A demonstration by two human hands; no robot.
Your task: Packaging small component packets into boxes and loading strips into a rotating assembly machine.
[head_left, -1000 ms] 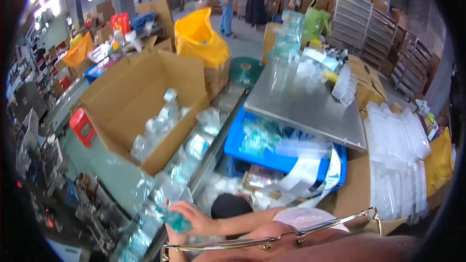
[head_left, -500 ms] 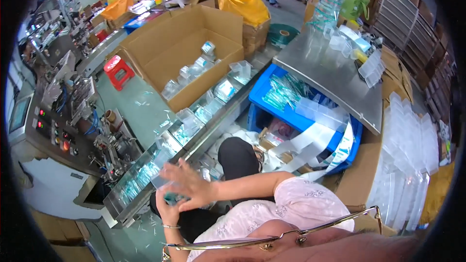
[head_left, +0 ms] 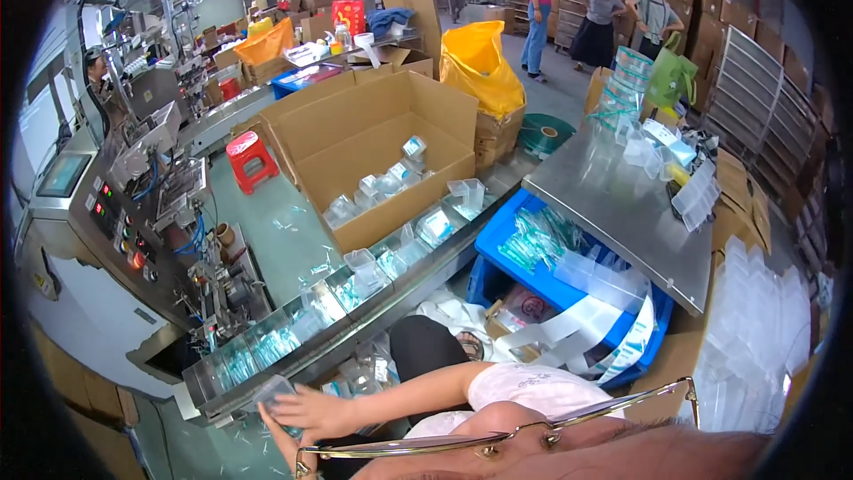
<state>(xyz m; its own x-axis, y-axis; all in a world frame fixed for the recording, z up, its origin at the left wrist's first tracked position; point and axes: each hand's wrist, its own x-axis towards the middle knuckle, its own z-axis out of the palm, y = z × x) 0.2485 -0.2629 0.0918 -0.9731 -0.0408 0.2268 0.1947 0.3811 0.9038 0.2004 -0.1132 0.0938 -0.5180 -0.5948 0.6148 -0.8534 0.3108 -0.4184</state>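
A small clear plastic box (head_left: 277,388) is between my two hands at the lower left, just off the near end of the metal conveyor trough. My left hand (head_left: 283,437) cups it from below, its thumb and palm mostly hidden. Across the box lie the fingers of my right hand (head_left: 313,412), close together and pressed against it. What the box contains is hidden. Beside my hands, the conveyor trough (head_left: 342,329) carries small teal-and-white pieces and more clear boxes in its sections.
A large cardboard carton (head_left: 355,138) with several filled boxes stands beyond the trough. To the right are a blue bin (head_left: 498,236) of teal pieces and a steel table (head_left: 613,204). Stacked clear trays (head_left: 746,329) stand far right; a machine (head_left: 98,222) and red stool (head_left: 251,162) left.
My right hand, raised and spread before, has come down onto the clear box. Both hands sit lower and farther left in the picture. The view has tilted up, showing more of the room.
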